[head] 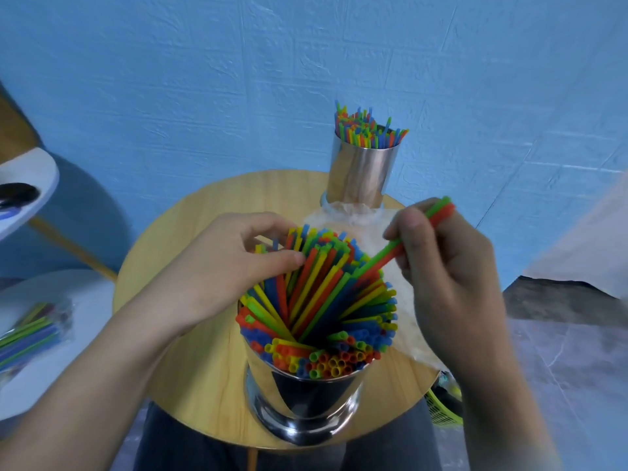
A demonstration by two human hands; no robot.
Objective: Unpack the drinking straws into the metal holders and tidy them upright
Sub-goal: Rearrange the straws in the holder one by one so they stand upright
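A shiny metal holder [306,402] stands near the front edge of the round wooden table [204,385], packed with coloured straws [319,300] that lean in all directions. My left hand [221,266] rests on the straws at the holder's far left side, fingertips pressing their tops. My right hand [441,266] pinches a green and a red straw [435,212], their lower ends angled down into the bunch. A second metal holder [360,171] at the table's far edge holds more straws [367,127], fairly upright.
A crumpled clear plastic wrapper [350,215] lies on the table between the holders and under my right hand. A white stool [40,334] at left carries a sealed straw pack [30,331]. A green basket [445,409] sits on the floor at right. A blue wall is behind.
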